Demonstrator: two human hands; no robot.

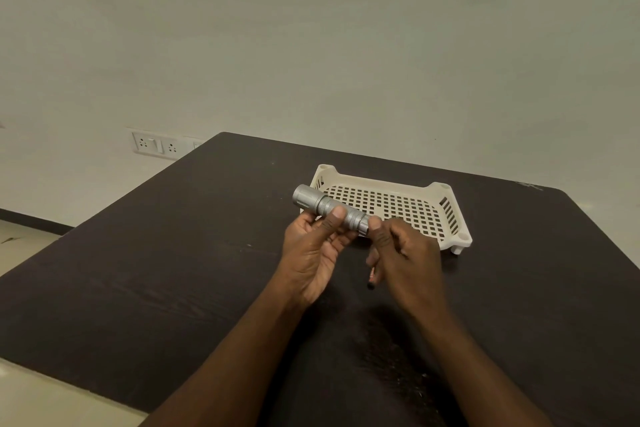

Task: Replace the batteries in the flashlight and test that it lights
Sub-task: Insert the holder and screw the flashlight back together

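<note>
A silver metal flashlight (327,206) is held above the dark table (173,288), its wide head pointing up and left. My left hand (313,251) grips its middle, thumb on top of the barrel. My right hand (405,253) has its thumb pressed on the tail end of the flashlight. A small battery (371,277) with an orange label pokes out below the curled fingers of my right hand. No light shows from the flashlight's head, which faces away.
A cream perforated plastic tray (450,215) sits on the table just behind my hands, with nothing visible in it. A wall socket panel (157,145) is on the wall at the left. The table's left edge drops to the floor.
</note>
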